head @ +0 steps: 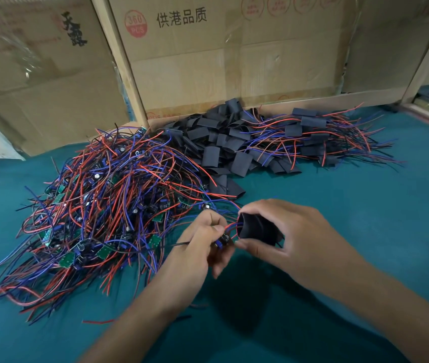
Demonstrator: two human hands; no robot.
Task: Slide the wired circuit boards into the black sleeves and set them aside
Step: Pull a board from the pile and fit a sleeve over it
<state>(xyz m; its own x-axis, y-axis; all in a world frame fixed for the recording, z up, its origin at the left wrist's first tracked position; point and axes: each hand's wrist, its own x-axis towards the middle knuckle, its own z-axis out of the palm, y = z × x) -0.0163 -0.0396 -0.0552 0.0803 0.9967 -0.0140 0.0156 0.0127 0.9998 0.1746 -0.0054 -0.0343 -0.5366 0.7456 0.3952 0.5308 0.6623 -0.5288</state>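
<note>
Black sleeve point(259, 230) gripped in right hand point(281, 231), mouth squeezed open toward board point(224, 239); left hand point(205, 242) pinches board, wires leading in.

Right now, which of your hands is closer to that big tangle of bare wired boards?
Left. My left hand sits at the edge of the tangle of wired boards, pinching one board. My right hand holds a black sleeve farther off, beyond the left.
</note>
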